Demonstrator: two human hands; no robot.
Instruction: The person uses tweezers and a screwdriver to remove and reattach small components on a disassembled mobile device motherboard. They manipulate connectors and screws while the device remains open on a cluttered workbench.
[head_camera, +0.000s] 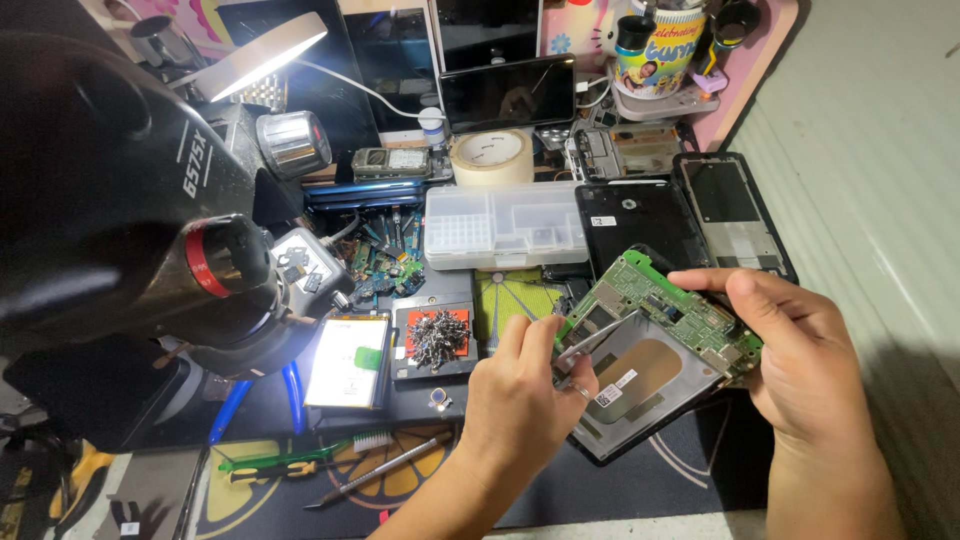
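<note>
My right hand (790, 350) grips an opened phone body with a green circuit board (655, 300) across its top and a grey metal frame (640, 385) below, tilted above the dark work mat. My left hand (525, 395) pinches metal tweezers (590, 340), whose tips reach onto the left part of the board. A ring shows on one finger of that hand.
A black microscope (130, 210) with a lamp fills the left. A clear parts box (505, 225), tape roll (490, 157), a pad heaped with small screws (437, 338), a phone battery (347, 360), black phone shells (735, 215), and loose tools (380, 470) crowd the mat.
</note>
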